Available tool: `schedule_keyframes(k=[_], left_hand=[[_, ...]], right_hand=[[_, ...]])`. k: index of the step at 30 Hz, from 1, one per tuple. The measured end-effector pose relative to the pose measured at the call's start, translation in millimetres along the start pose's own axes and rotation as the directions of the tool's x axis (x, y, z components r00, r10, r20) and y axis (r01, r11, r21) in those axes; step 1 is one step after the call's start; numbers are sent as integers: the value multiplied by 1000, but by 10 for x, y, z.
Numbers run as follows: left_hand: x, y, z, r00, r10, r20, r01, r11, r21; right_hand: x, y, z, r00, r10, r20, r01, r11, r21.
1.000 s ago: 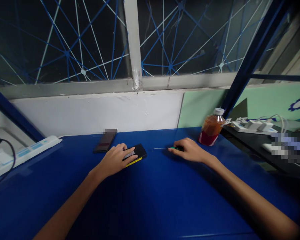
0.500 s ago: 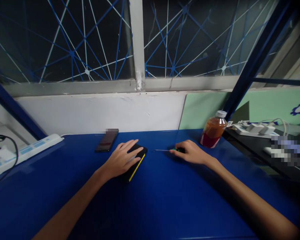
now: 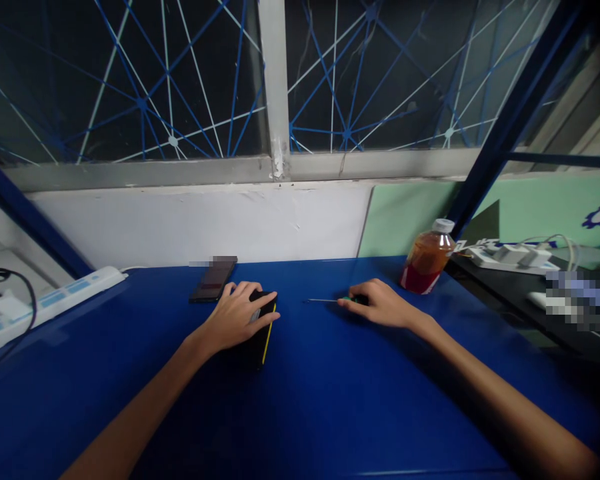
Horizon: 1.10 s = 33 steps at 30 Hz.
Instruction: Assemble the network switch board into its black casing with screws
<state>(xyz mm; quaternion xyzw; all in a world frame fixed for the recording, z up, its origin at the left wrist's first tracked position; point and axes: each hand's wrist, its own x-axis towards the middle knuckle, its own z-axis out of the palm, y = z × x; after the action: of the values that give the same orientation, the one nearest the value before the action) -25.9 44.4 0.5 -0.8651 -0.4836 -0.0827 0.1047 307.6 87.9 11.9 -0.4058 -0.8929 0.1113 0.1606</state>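
My left hand [image 3: 237,316] is draped over a flat black case with a yellow edge [image 3: 267,343], which lies on the blue table [image 3: 320,407]. Its fingers bend over the far side and the thumb reaches the right edge, covering much of the top. What kind of case it is does not show. In my right hand [image 3: 377,302] is a screwdriver [image 3: 324,300] with a thin metal shaft pointing left. A bit of green shows on its handle; the rest is hidden in my closed fingers. The shaft's tip is apart from the case.
Behind my left hand lies a dark phone [image 3: 215,280]. A bottle of reddish-brown drink [image 3: 427,259] stands beyond my right hand. White power strips sit at the left [image 3: 75,297] and right [image 3: 515,259]. A white wall and window back the table.
The black case has turned anticlockwise and shifted a little left under my left hand, whose fingers have drawn closer together. My right hand and the screwdriver have hardly moved.
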Motion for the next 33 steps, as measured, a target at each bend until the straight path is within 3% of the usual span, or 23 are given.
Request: schedule_keyframes(k=[6,12,15,18,20,26,33], left_hand=[[-40,-145,80,995,-60,-79,68,991,111],[-14,-53,82,976,-133,-173,177,948,266],[-1,13,76,967,-58,-247,118,965,236],[13,80,103,975,97,-200,-79,992,96],[27,134,137,978,147,-150,-145,989,21],[61,273,202,986,27,-165,-20,999,43],[49,294,185,986,1,-168,11,997,73]], right_hand=[[5,-47,32,1000,-5,24,6,1000,-13],[-1,-58,33,1000,-7,30,7,1000,5],[-10,-63,26,998,-20,55,18,999,26],[-17,-72,18,996,-36,84,31,998,56],[-17,-74,12,995,-42,93,36,997,64],[-10,-55,8,996,-22,89,19,999,31],[5,-46,45,997,4,83,-7,999,33]])
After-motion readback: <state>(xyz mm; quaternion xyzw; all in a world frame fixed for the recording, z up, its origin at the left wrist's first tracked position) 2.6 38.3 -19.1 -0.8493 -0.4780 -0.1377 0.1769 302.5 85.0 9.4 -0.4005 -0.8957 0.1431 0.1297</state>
